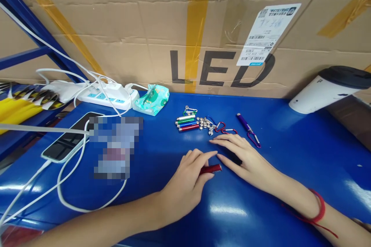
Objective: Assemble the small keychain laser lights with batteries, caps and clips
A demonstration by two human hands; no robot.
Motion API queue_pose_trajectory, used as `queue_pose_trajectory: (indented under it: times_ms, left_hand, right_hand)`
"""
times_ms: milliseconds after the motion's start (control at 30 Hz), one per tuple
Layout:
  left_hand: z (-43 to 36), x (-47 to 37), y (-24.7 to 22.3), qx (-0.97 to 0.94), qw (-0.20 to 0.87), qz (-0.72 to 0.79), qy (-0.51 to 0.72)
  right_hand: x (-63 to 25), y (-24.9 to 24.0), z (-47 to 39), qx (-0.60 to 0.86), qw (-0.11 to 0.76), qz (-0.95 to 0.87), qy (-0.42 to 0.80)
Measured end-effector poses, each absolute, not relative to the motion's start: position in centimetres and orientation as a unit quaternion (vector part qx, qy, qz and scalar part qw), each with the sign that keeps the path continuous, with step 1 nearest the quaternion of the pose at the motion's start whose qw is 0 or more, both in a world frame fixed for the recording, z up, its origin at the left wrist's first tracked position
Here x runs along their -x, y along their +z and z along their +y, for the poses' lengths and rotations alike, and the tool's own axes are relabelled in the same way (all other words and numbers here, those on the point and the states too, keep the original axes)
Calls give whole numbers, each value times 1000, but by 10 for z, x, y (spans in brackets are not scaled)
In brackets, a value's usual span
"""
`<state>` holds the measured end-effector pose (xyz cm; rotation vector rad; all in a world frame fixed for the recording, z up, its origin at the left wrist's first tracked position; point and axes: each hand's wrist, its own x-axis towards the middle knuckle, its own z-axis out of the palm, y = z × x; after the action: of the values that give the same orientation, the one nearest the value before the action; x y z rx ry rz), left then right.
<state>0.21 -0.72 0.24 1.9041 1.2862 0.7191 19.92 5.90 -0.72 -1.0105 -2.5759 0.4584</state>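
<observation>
A short red metal tube (213,168), like a small flashlight body, is gripped between the thumb and fingers of my left hand (185,179). Just right of it, my right hand (251,160) reaches over the table with its fingers stretched out and parted, holding nothing that I can see. Its thumb tip is close to my left fingertips. Beyond both hands lie several tubes in a row, among them a red tube (189,127), beside small silver caps (204,122) and coloured carabiner clips (220,126). A purple flashlight (244,122) with its clip lies farther right.
The blue table (290,154) ends against a large cardboard box (162,19). Leftward are a phone (72,137), a blurred-out object (117,148), white cables and a power strip (106,96). A tissue pack (152,100) stands behind; a lidded cup (321,90) leans at right.
</observation>
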Motion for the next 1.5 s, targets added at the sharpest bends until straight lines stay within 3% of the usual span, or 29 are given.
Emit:
queue_pose_trajectory:
  times_ms: [333,800,1033,1267,1500]
  left_hand:
    - [-16,-10,10,-638,463,502,356]
    - [-12,-6,13,-598,524,481,369]
    - [-6,-3,13,-535,584,485,370]
    - [-2,2,14,-610,507,497,351]
    - [3,1,11,-599,506,520,339]
  right_hand:
    - [-189,-14,65,331,206,-906,167]
    - [-164,-13,73,336,172,-925,46]
    - [-169,-19,75,342,268,-889,145]
    - [-172,-20,76,357,292,-862,212]
    - [-175,-21,75,366,282,-860,216]
